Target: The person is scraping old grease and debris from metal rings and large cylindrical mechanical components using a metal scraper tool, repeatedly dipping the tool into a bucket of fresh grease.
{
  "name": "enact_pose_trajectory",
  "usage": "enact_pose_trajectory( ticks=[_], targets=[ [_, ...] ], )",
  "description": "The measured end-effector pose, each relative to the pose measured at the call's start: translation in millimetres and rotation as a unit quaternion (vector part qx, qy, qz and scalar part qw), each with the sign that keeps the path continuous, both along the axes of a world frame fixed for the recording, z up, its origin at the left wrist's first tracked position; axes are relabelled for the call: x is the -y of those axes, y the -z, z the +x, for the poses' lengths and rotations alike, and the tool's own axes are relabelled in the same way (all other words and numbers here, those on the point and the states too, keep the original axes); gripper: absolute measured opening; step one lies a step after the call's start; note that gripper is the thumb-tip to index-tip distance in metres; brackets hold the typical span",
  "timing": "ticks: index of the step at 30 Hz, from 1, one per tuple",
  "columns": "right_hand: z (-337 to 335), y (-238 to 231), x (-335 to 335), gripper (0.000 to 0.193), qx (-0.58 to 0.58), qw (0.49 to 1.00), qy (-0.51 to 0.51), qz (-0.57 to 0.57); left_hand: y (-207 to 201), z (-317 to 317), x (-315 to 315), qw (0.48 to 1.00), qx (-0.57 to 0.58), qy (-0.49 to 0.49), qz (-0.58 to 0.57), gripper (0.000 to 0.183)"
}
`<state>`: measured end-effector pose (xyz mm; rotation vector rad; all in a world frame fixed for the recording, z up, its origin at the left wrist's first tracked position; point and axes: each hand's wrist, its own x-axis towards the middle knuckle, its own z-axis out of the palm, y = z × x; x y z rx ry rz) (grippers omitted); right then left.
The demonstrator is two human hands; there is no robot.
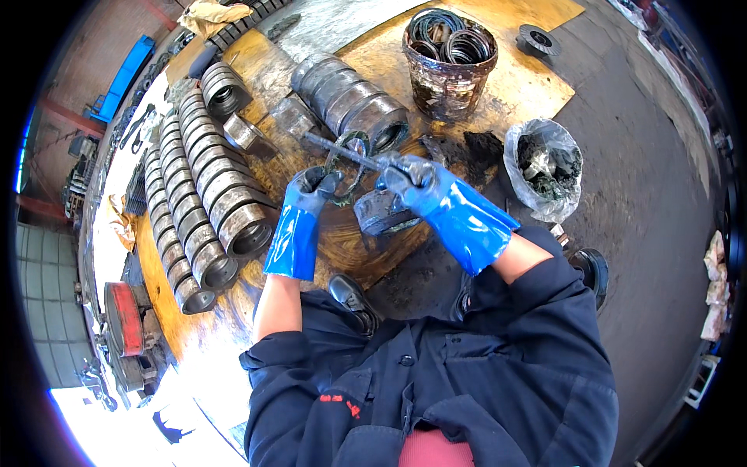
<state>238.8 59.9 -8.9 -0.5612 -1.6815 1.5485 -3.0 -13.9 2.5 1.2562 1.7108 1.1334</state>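
Observation:
My left hand (313, 189), in a blue rubber glove blackened at the fingers, is closed on the edge of a thin, greasy dark ring (363, 177). In my right hand (415, 180), gloved the same way, is a thin metal bar (336, 148); it slants up to the left across the ring. Just below my right hand, a thick oily metal collar (381, 214) lies on the stained wooden board (389, 261). Beyond the ring, several large metal rollers (346, 93) lie in a row, with a shorter metal piece (294, 117) beside them.
Rows of metal rollers (222, 175) line the left. A grimy bucket (449, 82) full of rings stands at the back. To the right is a plastic bag (542, 167) of dark greasy waste. Black sludge (482, 148) lies between them. A round metal disc (538, 40) is farther back.

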Motion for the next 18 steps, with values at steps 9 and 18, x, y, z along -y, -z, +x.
enact_pose_trajectory(
  ticks=[9,18],
  targets=[
    [30,-23,-48,0.029,0.028,0.886,0.081,-0.455,-1,0,4,0.988,0.143,-0.006,0.053,0.020],
    [25,7,-17,0.026,0.442,0.893,-0.027,0.073,2,-10,-10,0.943,0.280,-0.132,0.122,0.025]
  ],
)
